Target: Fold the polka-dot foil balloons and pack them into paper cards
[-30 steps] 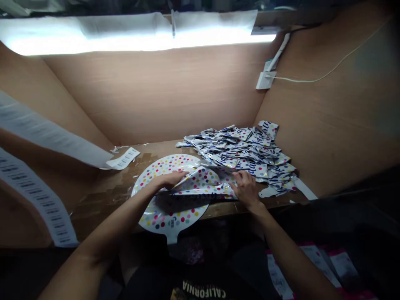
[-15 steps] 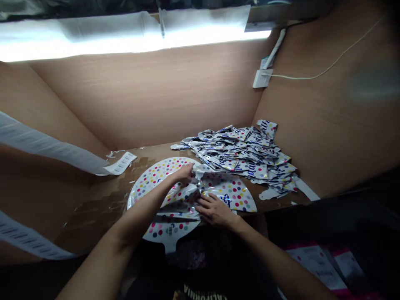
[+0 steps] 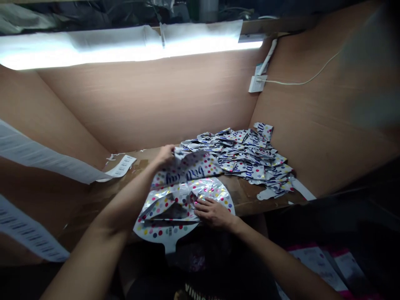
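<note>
Glossy foil balloons (image 3: 184, 200); matt wooden bench (image 3: 246, 196).

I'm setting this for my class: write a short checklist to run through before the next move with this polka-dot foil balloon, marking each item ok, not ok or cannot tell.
Left hand gripping the far edge of the polka-dot foil balloon: ok.
Right hand resting on the foil: ok.
Balloon lying flat: not ok, it is folded and creased.
Neck tab free of both hands: ok.
Balloon apart from the foil balloon pile: cannot tell, their edges nearly meet.
</note>
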A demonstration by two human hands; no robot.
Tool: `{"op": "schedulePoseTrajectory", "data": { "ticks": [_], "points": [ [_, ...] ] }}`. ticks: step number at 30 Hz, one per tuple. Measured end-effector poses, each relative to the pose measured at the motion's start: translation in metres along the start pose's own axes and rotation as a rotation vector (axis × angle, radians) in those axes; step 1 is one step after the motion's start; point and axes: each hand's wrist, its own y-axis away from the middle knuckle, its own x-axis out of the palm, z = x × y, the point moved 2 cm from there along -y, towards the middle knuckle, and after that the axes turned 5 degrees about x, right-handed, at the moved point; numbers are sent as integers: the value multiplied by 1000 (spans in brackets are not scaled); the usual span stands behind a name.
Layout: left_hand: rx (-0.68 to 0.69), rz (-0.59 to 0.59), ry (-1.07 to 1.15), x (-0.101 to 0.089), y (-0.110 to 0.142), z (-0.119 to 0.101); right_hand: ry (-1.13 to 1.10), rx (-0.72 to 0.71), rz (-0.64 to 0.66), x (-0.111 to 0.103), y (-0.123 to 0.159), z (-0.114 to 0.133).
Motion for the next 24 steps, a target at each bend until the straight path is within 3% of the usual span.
{"op": "schedulePoseTrajectory", "data": {
  "ticks": [3, 5, 6, 8, 10, 13, 15, 17, 20, 22, 24],
  "points": [
    [25, -190, -122, -70, 10, 1, -40, 46, -3, -1, -4, -4],
    [165, -283, -210, -94, 36, -16, -41, 134, -64, -7, -9, -7],
    [244, -320, -242, -96, 56, -27, -28, 219, -145, -13, -10, -8],
    [350, -343, -305, -80, 105, -48, 27, 452, -386, -25, -9, -8],
    [410, -274, -373, -43, 157, -61, 106, 634, -591, -36, -2, -3],
    [506, -171, -334, 20, 222, -60, 207, 615, -583, -39, 8, 10],
    [495, -269, -194, 46, 251, -49, 238, 478, -505, -35, 11, 20],
    [369, -478, -49, 51, 270, -33, 242, 341, -485, -30, 8, 31],
    [99, -712, 51, 31, 286, -19, 196, 292, -520, -23, -10, 50],
    [4, -730, 77, 12, 296, -20, 165, 331, -563, -22, -31, 62],
    [-6, -699, 98, -4, 306, -27, 158, 360, -639, -23, -57, 71]
  ]
}}
